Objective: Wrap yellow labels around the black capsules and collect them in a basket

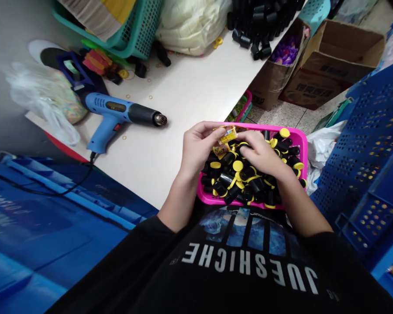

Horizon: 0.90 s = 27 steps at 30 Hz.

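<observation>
My left hand [198, 146] pinches a small yellow printed wrapper [228, 136] between thumb and fingers, over the left part of a pink basket [296, 131]. My right hand [262, 152] reaches in from the other side, its fingertips curled close to the wrapper's right edge. Its fingers are closed, but what lies in them is hidden. Under both hands the basket is heaped with small black tubes [256, 185] with yellow caps [237, 166]. A second yellow printed piece [220, 150] lies just below the left fingertips.
A blue heat gun [109, 111] lies on the white table [144, 161], its cord trailing over the edge. Behind are a green basket [144, 32], a bag of cream pieces [191, 26] and piled black tubes [262, 22]. Cardboard boxes [340, 61] and blue crates [363, 144] stand right.
</observation>
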Motion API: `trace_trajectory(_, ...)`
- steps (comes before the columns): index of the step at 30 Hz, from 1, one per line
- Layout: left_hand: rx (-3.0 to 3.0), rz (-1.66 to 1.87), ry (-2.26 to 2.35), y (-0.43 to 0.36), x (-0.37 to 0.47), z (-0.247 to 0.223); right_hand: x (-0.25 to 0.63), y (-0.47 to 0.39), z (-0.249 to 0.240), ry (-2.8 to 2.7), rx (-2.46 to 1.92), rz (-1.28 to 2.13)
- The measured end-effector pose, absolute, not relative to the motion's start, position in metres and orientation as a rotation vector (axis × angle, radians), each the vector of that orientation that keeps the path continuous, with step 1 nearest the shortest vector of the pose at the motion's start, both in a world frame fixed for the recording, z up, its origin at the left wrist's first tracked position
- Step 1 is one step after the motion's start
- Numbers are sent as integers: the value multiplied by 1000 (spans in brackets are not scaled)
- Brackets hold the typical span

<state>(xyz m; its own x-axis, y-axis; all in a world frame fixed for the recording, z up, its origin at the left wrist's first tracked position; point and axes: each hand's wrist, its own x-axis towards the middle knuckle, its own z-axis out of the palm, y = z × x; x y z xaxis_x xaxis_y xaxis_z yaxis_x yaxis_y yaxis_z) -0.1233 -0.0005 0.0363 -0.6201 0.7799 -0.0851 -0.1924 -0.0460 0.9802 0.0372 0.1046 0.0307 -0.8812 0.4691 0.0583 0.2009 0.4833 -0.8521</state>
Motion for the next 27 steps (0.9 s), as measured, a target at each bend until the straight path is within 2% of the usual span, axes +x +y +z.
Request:
trace_trajectory(3, 559, 1759, 1596, -7, -130, 32, 26, 105, 27, -2935, -437, 1111)
trace_trajectory(5, 512, 1742, 1605, -11, -132, 28, 23, 107, 26, -3003, -392, 1057)
trace_trajectory(8, 473, 1720, 1566, -16, -131, 22, 30, 110, 23, -2751, -432, 1284)
trace_trajectory(11, 470, 1716, 1503, -18, -129, 20, 45, 114, 24, -2203, -610, 1605)
trace_trajectory(14, 466, 1704, 1470, -18, -125, 21, 55, 113, 29, -1859, -598, 1705)
trace_trajectory(21, 518, 1747, 1478, -17, -117, 28, 60, 110, 34, -1882, -586, 1767)
trace_trajectory(27, 697, 1701, 1522, -20, -111, 38, 65, 114, 41, -2095, -574, 1544)
